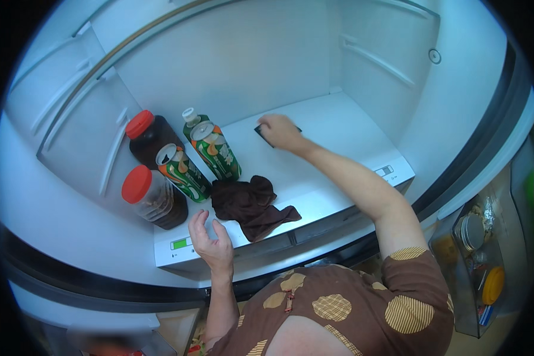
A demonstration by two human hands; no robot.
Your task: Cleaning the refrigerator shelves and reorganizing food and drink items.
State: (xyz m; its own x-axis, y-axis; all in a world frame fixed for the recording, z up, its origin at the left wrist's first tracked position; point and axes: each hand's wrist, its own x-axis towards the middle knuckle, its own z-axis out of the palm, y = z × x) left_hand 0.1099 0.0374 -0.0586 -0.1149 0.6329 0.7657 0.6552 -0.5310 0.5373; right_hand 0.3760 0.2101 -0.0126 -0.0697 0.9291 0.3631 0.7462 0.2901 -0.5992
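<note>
My right hand [281,132] presses a thin dark pad [267,137], perhaps a scouring pad, flat on the white refrigerator shelf [333,120]. The hand covers most of the pad. At the shelf's front left, my left hand [213,242] is raised with fingers apart, holding nothing. A crumpled dark brown cloth [249,202] lies just beyond it, draping over the front edge. Behind the left hand stand a red-lidded clear jar [155,198] with dark contents and a green drink can [184,171] with its top opened.
A second green can [216,151], a white-capped green bottle [190,116] and a red-lidded dark jar [153,138] stand at the left. A glass shelf edge [129,38] curves overhead. The open door's bin [467,271] at right holds jars. Slider controls [385,171] sit along the front.
</note>
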